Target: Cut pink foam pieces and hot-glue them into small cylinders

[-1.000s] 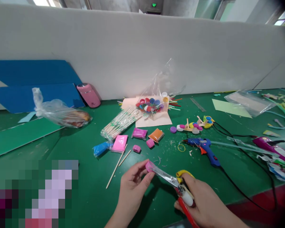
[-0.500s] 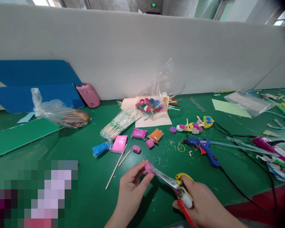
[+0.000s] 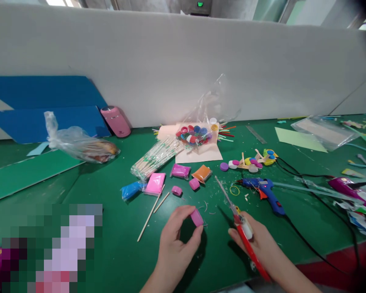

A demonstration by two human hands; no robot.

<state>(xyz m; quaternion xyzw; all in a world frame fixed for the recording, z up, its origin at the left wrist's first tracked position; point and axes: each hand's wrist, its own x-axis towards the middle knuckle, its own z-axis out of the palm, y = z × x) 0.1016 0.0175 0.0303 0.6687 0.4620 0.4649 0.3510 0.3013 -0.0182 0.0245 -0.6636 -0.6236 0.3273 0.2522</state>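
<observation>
Scissors [image 3: 239, 223]: metal blades, red plastic handle, smooth. Pink cap [image 3: 197, 217]: smooth plastic. Loose sticks [image 3: 151, 213]: pale wood. Glue gun [image 3: 270, 196]: blue plastic. Tabletop [image 3: 118, 240]: smooth, faint sheen. Cream sheet [image 3: 198, 157]: matt paper.

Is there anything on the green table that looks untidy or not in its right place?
Yes. Pale scraps lie scattered near the blue glue gun, and thin curled strips lie near the pink cap in the left hand. They look untidy, perhaps uncleared cutting waste.
</observation>
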